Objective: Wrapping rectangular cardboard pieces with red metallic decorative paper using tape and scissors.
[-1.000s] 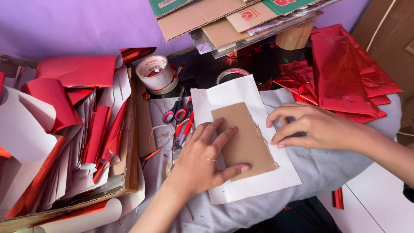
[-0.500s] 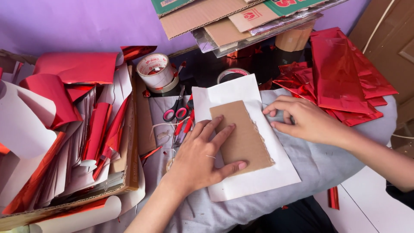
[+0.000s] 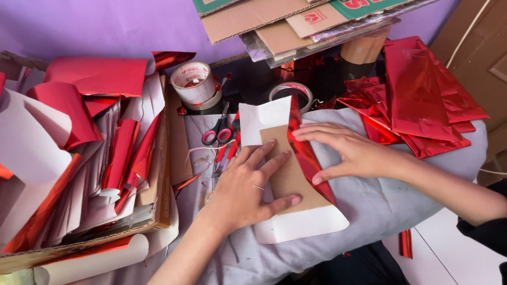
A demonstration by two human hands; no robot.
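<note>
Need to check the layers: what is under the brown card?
A sheet, white side up, lies under the brown card; its red edge is folded over the card under the right hand. The left hand covers part.

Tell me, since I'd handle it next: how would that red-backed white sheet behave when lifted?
The sheet is probably floppy: its right edge folds readily under the right hand. Likely light. The glossy red side may be slippery; the left hand pins the cardboard.

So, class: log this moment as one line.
left hand: flat on card | right hand: folding foil over card
</note>
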